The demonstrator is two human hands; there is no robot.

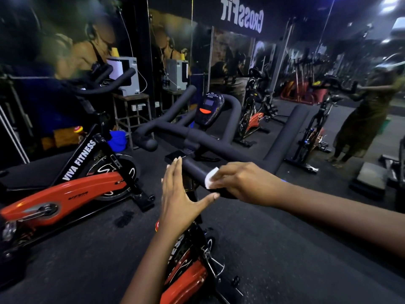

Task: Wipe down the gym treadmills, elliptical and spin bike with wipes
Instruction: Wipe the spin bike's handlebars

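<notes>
Pressing a white wipe point(211, 177) onto the near end of the black handlebar point(219, 143) of the spin bike point(186, 277), the person's right hand point(243, 183) enters from the right side. Its fingers point(228, 172) are curled over the wipe, grasping it against the bar grip. Wipe lies on top of the bar, mostly under the hand, one white corner sticking out to the left. Left hand point(179, 194) is just left of the bar end, released: fingers point(173, 174) straight and together, thumb spread toward the right hand, holding nothing. Cannot tell if its fingertips touch the bar. Console point(209, 108) with small screen and orange button stands at the handlebar centre, beyond both hands. Bike's red and black frame shows below the arms. Second spin bike point(65, 194), red, lettered VIVA FITNESS, stands to the left on the dark floor point(274, 249). Behind it a wooden bench point(131, 99) carries a white machine point(125, 73). Mirror wall point(241, 51) at the back reflects bikes and a standing person.
</notes>
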